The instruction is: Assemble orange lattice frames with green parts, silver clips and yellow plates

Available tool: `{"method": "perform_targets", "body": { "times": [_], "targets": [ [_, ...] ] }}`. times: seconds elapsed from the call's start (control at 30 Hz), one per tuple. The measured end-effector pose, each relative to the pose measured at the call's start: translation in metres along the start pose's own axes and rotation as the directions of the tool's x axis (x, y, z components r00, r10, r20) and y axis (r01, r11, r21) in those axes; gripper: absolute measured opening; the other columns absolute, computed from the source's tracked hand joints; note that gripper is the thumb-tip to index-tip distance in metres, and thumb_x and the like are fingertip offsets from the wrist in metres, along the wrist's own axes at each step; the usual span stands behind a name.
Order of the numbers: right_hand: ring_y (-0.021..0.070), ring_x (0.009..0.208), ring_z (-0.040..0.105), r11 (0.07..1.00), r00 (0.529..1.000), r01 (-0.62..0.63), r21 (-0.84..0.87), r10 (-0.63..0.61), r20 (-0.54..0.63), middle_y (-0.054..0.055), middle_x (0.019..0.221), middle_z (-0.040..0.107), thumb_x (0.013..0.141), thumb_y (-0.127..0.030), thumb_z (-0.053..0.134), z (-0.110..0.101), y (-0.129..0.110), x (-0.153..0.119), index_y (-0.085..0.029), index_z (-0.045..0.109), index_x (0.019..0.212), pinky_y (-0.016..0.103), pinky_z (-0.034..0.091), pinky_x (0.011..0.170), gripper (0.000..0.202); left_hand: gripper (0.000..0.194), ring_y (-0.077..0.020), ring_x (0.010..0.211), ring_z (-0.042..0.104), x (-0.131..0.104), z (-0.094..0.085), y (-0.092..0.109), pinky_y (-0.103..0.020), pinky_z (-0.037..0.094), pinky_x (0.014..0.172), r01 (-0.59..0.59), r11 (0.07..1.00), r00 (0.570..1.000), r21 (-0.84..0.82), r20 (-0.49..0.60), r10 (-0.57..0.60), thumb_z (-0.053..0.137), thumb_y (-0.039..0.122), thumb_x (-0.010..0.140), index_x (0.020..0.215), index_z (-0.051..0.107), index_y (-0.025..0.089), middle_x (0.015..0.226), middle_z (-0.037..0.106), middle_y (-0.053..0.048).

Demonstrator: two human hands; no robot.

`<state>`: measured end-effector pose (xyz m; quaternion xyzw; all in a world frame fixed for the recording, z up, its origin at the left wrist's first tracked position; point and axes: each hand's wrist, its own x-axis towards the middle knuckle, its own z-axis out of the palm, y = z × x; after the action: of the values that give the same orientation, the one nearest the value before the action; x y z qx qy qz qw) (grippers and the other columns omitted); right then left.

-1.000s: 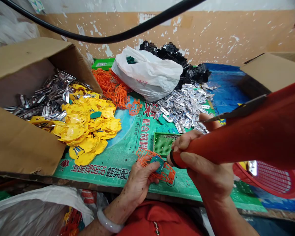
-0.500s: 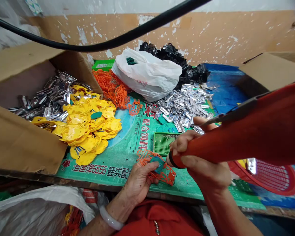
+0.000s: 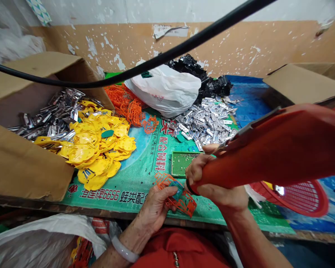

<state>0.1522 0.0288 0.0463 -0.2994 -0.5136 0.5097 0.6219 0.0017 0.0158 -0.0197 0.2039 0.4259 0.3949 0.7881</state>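
Near the table's front edge, my left hand (image 3: 155,203) is closed on an orange plastic frame (image 3: 188,205), its thumb pressing a small teal plate (image 3: 178,190) against it. My right hand (image 3: 216,182) is wrapped round the red body of a power screwdriver (image 3: 257,154), which slants down to the left. Its black nose meets the teal plate; the tip itself is hidden. Just beyond the hands lies a green mesh tray (image 3: 181,163) holding small screws.
Yellow plates (image 3: 97,141) spill from a cardboard box (image 3: 25,160) at left. Behind are orange frames (image 3: 128,106), a white plastic bag (image 3: 167,87), black parts (image 3: 212,83) and shiny metal pieces (image 3: 205,121). A red basket (image 3: 304,201) stands at right. A black cable (image 3: 145,69) hangs across the view.
The screwdriver's nose has moved closer onto the teal plate, and the orange frame is tilted slightly more. Both hands keep their hold. The camera view has shifted a little.
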Motion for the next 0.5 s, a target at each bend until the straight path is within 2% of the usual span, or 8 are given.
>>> {"method": "perform_targets", "body": {
  "times": [0.13, 0.23, 0.33, 0.4, 0.5],
  "targets": [
    [0.015, 0.059, 0.057, 0.999, 0.998, 0.05, 0.018, -0.05, -0.029, -0.005, 0.068, 0.06, 0.065, -0.024, 0.079, 0.002, -0.012, 0.002, -0.031, 0.048, 0.117, 0.033, 0.05, 0.057, 0.061, 0.026, -0.0087, 0.053, 0.057, -0.004, 0.001, 0.006, -0.016, 0.043, 0.04, 0.021, 1.0, 0.999, 0.012, 0.034, -0.021, 0.076, 0.024, 0.068, 0.089, 0.067, 0.013, 0.073, 0.066, 0.0],
    [0.0155, 0.056, 0.058, 0.997, 0.981, 0.08, 0.004, -0.078, -0.179, -0.006, 0.066, 0.062, 0.061, -0.018, 0.078, -0.004, -0.024, 0.012, -0.032, 0.051, 0.117, 0.032, 0.05, 0.054, 0.064, 0.029, -0.0089, 0.056, 0.057, -0.006, 0.001, 0.011, -0.016, 0.043, 0.041, 0.036, 0.998, 0.999, 0.052, 0.018, -0.037, 0.077, 0.026, 0.069, 0.093, 0.066, 0.013, 0.076, 0.065, -0.001],
    [0.0152, 0.054, 0.058, 0.984, 0.909, 0.116, -0.136, -0.161, -0.386, -0.005, 0.063, 0.061, 0.057, -0.013, 0.076, -0.021, -0.022, 0.029, -0.023, 0.064, 0.092, 0.031, 0.05, 0.051, 0.038, 0.034, -0.0109, 0.062, 0.059, -0.006, 0.001, 0.012, -0.018, 0.047, 0.045, 0.039, 0.995, 0.999, 0.087, -0.03, -0.037, 0.079, 0.026, 0.068, 0.095, 0.064, 0.014, 0.081, 0.065, -0.002],
    [0.0137, 0.053, 0.057, 0.967, 0.862, 0.114, -0.228, -0.211, -0.46, -0.003, 0.062, 0.061, 0.056, -0.014, 0.077, -0.035, -0.012, 0.038, -0.018, 0.064, 0.069, 0.029, 0.048, 0.051, 0.018, 0.034, -0.0115, 0.065, 0.06, -0.005, 0.002, 0.012, -0.019, 0.048, 0.047, 0.034, 0.995, 0.999, 0.092, -0.031, -0.032, 0.08, 0.027, 0.066, 0.093, 0.064, 0.014, 0.082, 0.065, -0.002],
    [0.0119, 0.051, 0.053, 0.964, 0.856, 0.061, -0.26, -0.185, -0.483, -0.002, 0.06, 0.06, 0.056, -0.016, 0.079, -0.049, 0.006, 0.045, -0.017, 0.064, 0.061, 0.028, 0.043, 0.048, 0.016, 0.033, -0.0106, 0.063, 0.058, -0.004, 0.004, 0.012, -0.019, 0.048, 0.046, 0.025, 0.996, 1.0, 0.086, -0.015, -0.024, 0.081, 0.028, 0.065, 0.089, 0.064, 0.013, 0.08, 0.064, -0.002]
  ]
}}
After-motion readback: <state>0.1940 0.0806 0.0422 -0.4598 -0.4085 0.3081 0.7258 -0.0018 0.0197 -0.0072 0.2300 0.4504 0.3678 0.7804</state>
